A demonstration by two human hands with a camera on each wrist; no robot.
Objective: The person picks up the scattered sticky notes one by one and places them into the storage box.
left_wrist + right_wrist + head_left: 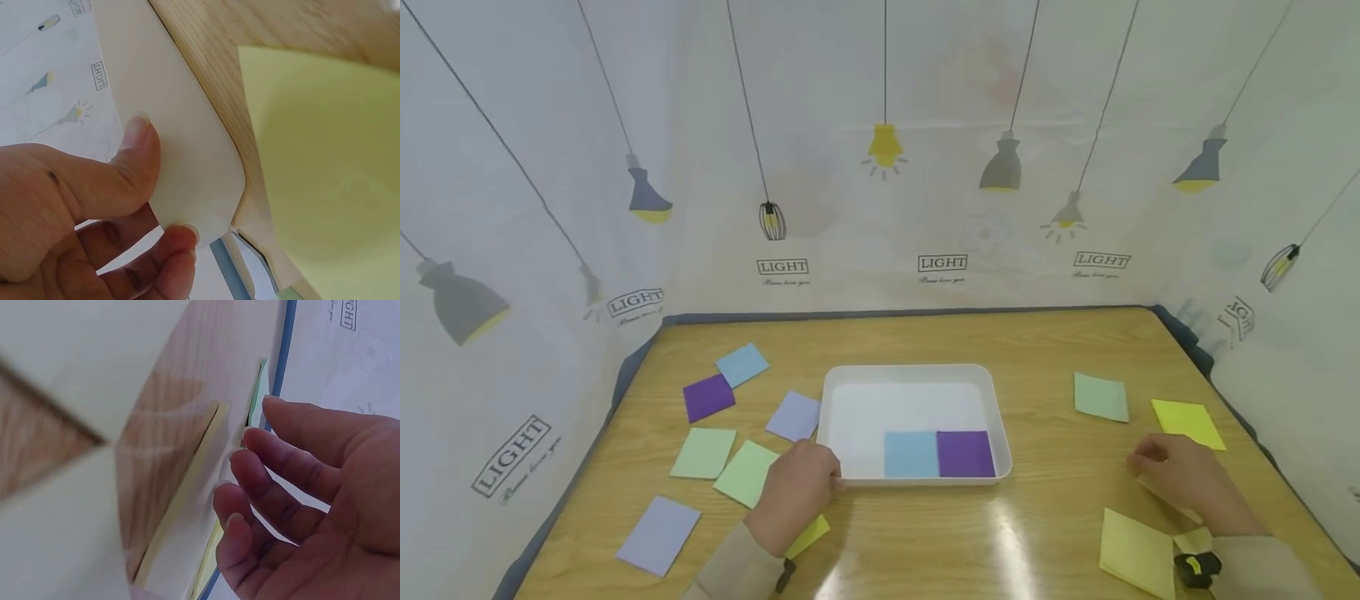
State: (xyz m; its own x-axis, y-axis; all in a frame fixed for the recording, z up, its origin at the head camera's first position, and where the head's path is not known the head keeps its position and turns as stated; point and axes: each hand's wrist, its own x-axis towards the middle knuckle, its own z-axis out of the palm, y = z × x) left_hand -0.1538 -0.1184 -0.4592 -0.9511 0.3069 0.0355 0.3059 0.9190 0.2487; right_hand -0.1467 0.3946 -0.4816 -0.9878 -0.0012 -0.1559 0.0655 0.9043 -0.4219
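Note:
My left hand (797, 493) grips the front left corner of a white tray (867, 427); in the left wrist view the thumb lies on the tray wall (187, 144) with fingers curled beneath its rim. Inside the tray, a light blue sticky note (910, 454) and a purple sticky note (966, 454) lie side by side along the front right. Over at the right, my right hand (1183, 479) hovers above a pale yellow sticky note (1167, 500) that it partly hides. In the right wrist view its fingers (275, 469) are loosely bent, with nothing between them and the thumb.
Left of the tray lie blue (742, 365), purple (709, 398), lilac (658, 535) and green notes (703, 454), several in all. A yellow note (808, 537) shows beside the left wrist. Rightward are green (1101, 397), bright yellow (1189, 423) and pale yellow notes (1135, 550).

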